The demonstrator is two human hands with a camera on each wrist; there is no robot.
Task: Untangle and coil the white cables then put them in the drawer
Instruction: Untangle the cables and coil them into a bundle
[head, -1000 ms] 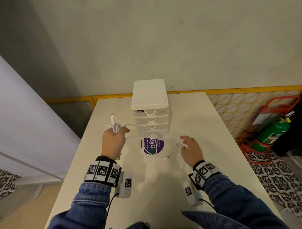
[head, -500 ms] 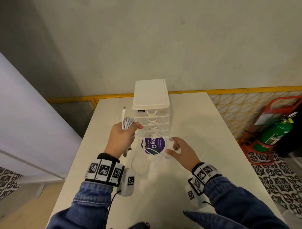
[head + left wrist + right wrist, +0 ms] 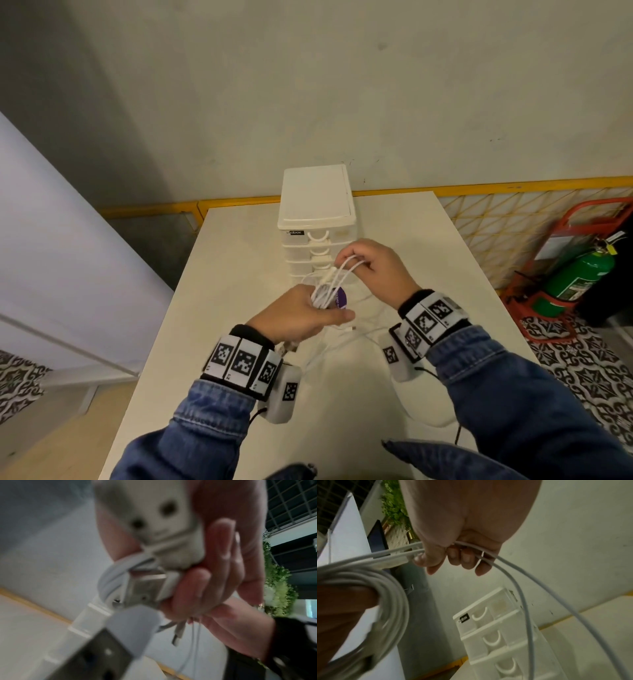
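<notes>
Right hand (image 3: 376,270) has risen, pinching white cables (image 3: 337,277) stretched from left hand's (image 3: 298,318) gripped coil.

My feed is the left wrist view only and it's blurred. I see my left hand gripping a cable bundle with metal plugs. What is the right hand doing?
Observer: The right hand pinches white cable strands, lifted above the left hand.
Operator: Are the drawers open?
Observer: No. The small white plastic drawer tower on the cream table shows every visible drawer pushed in.
Operator: Is all the cable off the table?
Observer: No. A loose white cable length lies on the table between your wrists.
</notes>
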